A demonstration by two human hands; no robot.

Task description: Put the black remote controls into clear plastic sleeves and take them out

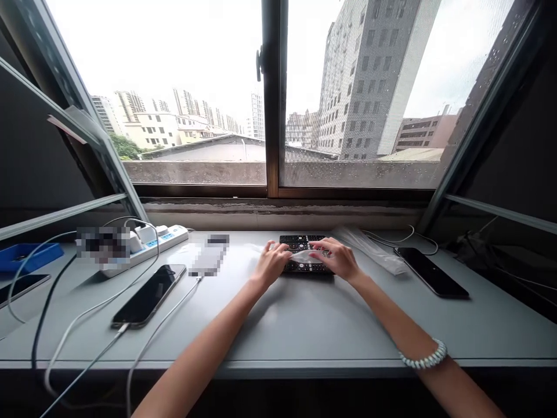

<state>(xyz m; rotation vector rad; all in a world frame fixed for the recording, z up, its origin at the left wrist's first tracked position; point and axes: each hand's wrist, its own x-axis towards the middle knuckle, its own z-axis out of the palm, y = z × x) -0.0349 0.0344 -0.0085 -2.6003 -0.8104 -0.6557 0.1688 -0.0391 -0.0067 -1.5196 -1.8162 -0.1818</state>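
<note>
Several black remote controls (pixel 308 268) with rows of light-marked buttons lie side by side on the grey desk, under and between my hands. A strip of clear plastic film, seemingly a bag (pixel 301 256), stretches above them from one hand to the other. My left hand (pixel 273 261) pinches its left end between thumb and fingers. On the other side my right hand (pixel 340 260) has thumb and curled fingers closed on the right end. Parts of the remotes are hidden behind the fingers and the film.
More clear plastic sleeves (pixel 374 252) lie right of the remotes, beside a dark phone (pixel 430 271). At left are a charging phone (pixel 150 295), a white power strip (pixel 172 233), loose cables and a blue tray (pixel 30 259). A window frame (pixel 273 116) rises behind the desk.
</note>
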